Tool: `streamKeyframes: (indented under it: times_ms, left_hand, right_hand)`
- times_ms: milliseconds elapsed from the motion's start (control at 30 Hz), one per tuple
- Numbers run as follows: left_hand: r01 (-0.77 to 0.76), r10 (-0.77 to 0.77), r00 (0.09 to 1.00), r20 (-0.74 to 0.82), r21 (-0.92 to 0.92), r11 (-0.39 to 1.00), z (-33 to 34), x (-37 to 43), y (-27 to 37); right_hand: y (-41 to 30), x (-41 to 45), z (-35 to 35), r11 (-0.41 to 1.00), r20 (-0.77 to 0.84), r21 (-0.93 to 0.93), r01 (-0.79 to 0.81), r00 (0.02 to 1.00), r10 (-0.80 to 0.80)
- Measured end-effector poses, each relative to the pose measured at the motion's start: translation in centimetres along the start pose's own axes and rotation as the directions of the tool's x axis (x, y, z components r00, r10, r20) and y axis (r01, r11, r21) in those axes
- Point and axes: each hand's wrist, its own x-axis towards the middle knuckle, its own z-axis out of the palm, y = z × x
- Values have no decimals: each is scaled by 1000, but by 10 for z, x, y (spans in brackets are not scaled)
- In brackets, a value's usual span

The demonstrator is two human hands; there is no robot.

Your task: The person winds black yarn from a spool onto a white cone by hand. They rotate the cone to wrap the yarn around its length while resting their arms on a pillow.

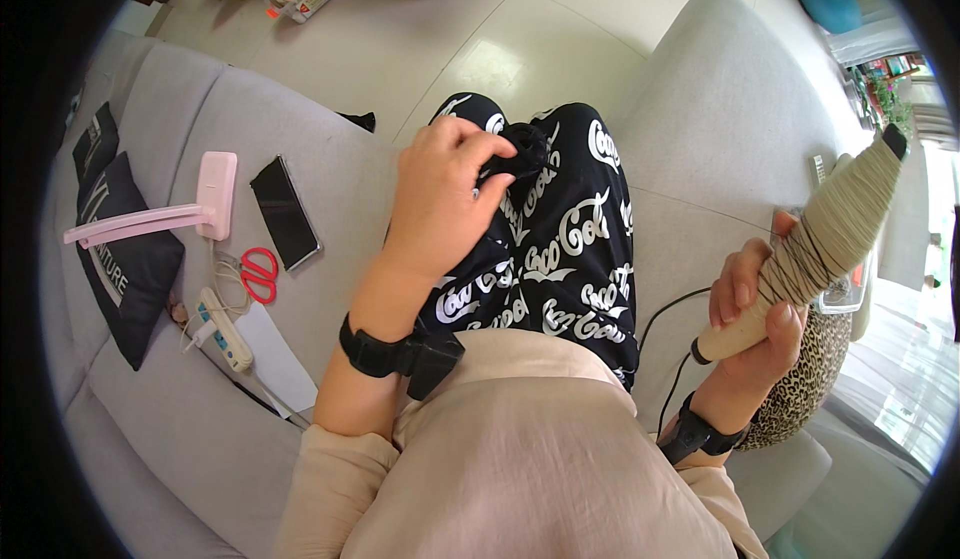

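Note:
My right hand [757, 296] grips the lower part of a cone of cream thread [847, 214], held tilted above the sofa on the right. Dark thread is wound loosely around the cone's middle, and its tip is black. Above my lap, my left hand [446, 191] has its thumb and index finger bent, the tips a little apart. Beside those fingertips a bunched black cloth item [529, 146] rests on the black printed trousers [574, 236]. Whether the left fingers hold any of it is unclear. Something small and shiny shows under the left palm, too small to name.
On the sofa [315, 154] to the left lie a smartphone [286, 212], red-handled scissors [259, 275], a pink folding lamp [217, 195], a power strip [223, 330], white paper [277, 356] and dark cushions [127, 259]. A leopard-print item [806, 386] is at right, and a black cable [664, 308] runs beside my leg.

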Motion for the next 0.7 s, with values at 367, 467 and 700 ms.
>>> streamKeyframes:
  times_ms: [367,467,700]
  left_hand:
    - [-44,52,998,35,-195,980,36,14,-4]
    - [103,-73,992,104,-315,943,35,15,1]
    - [110,-79,987,138,-240,964,31,16,3]
  right_hand:
    - [-2,-2,-7,997,-18,22,68,998,-68]
    - [11,8,-15,998,-262,-61,2,965,-18]
    - [85,45,7,899,-264,-286,-331,929,258]
